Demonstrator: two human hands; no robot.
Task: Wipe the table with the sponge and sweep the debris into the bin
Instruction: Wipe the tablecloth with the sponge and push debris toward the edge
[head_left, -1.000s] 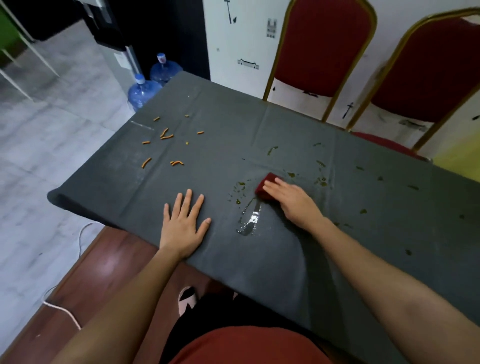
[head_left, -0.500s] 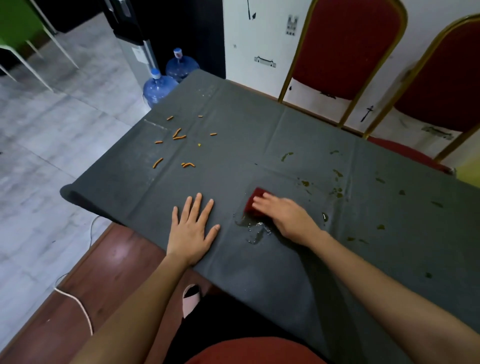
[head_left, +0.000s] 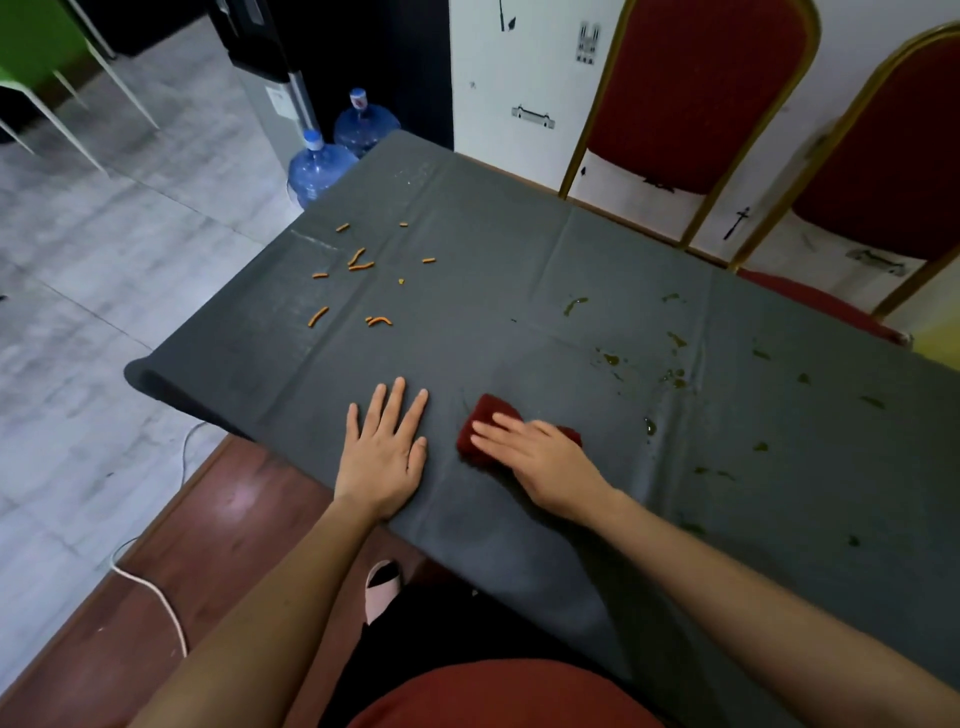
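Sponge (head_left: 485, 408) lies under my right hand (head_left: 540, 457), whose straight fingers press on it near the front edge of the table (head_left: 519, 249). Its long axis seems to run left to right. My left hand (head_left: 384, 447) rests flat just beside it, fingers spread. Orange crumbs (head_left: 358, 265) lie farther off to the left, on the left hand's side, and green spots (head_left: 675, 374) to the right. I see no bin. Two water bottles (head_left: 319, 169) stand on the floor; how full, I cannot tell.

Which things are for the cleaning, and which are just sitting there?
For the job: sponge under the right hand, left hand flat on the table, orange crumbs, green spills. No bin shows.

Just there: water bottles, red chairs, white cable.
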